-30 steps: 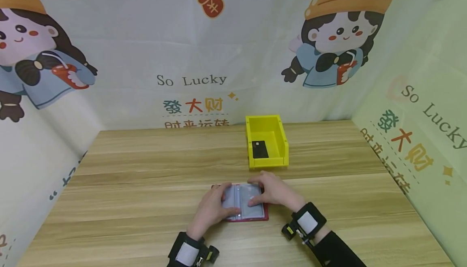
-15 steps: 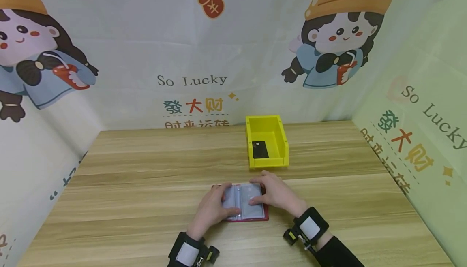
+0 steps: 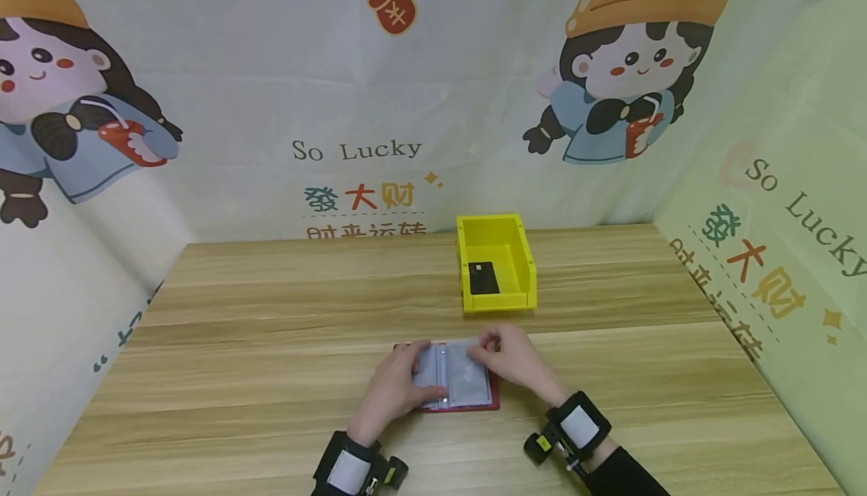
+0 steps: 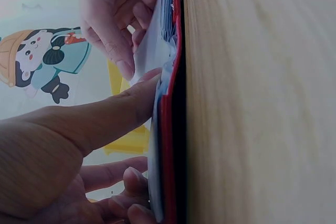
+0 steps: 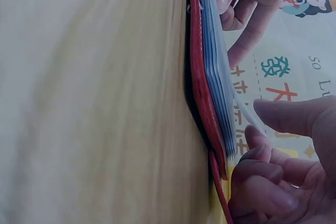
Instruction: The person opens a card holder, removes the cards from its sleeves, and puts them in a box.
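A red card holder lies open on the table, with clear plastic sleeves on both sides of its spine. My left hand holds its left half, the thumb pressing near the spine and the fingers at the far edge. At the top right corner, my right hand pinches a clear sleeve page between thumb and index finger. In the right wrist view that page rises away from the stack of sleeves, and the right hand's other fingers are curled.
Beyond the card holder stands a yellow bin with a black card inside. The wooden table reaches back to a printed cloth backdrop, which continues along both sides.
My right hand has gone from resting spread over the right-hand sleeves to pinching a page at the top right corner. The left hand and the card holder stay in place.
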`<state>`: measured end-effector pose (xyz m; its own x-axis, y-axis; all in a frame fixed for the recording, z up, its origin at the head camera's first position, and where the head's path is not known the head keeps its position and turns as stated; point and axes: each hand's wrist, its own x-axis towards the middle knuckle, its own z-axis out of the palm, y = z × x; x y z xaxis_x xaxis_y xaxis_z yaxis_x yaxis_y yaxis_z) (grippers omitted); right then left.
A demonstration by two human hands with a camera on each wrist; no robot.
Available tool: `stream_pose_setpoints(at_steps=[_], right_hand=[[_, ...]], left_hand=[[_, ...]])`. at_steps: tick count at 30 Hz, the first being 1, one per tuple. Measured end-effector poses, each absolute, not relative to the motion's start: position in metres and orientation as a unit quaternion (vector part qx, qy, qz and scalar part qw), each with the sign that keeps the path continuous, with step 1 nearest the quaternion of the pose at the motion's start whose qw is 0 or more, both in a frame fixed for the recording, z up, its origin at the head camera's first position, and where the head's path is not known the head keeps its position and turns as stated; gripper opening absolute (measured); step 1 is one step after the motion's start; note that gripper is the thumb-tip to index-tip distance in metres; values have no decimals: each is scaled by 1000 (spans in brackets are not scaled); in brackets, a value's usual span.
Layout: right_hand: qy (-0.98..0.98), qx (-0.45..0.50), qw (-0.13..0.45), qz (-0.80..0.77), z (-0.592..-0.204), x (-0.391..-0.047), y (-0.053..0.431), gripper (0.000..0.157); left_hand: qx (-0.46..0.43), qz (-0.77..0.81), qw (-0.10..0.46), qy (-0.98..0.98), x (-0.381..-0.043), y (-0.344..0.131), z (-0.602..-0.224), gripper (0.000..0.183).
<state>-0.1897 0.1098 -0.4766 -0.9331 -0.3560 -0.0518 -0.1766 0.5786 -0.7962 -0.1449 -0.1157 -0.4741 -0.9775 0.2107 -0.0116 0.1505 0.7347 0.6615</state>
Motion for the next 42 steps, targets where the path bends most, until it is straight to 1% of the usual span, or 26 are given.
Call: stream_pose_setpoints(at_steps=[4,8,16,21,25,31,34,38,42], right_hand=[[874,-141,126,-447,-478,-188,111,28],[867,-138,145,-457,-479,-184,111,31],[847,-149,132,-493,-484,-177,112,31],[840,-144,129,-507,-486,-176,112,30],[834,-144,126,-517,-487,-175,111,29],[822,-155,113,-536,-487,-174,108,26],[816,-157,109,-546,-486,-174,105,29],[810,-146,94,-560,-487,-173,99,33],[801,-140,75,-578,-488,-170,92,39]], left_hand=[[95,349,43,931,-145,-116,-475,78],[93,347,43,932,-145,-116,-475,79],[99,352,41,930,-145,-117,-475,75],[108,371,26,922,-145,-119,-476,65],[101,400,35,910,-145,-120,-476,55],[96,435,35,895,-145,-123,-477,27],[101,437,29,893,-145,-124,-479,15],[109,438,26,892,-146,-126,-479,12],[106,443,38,889,-148,-128,-479,17]])
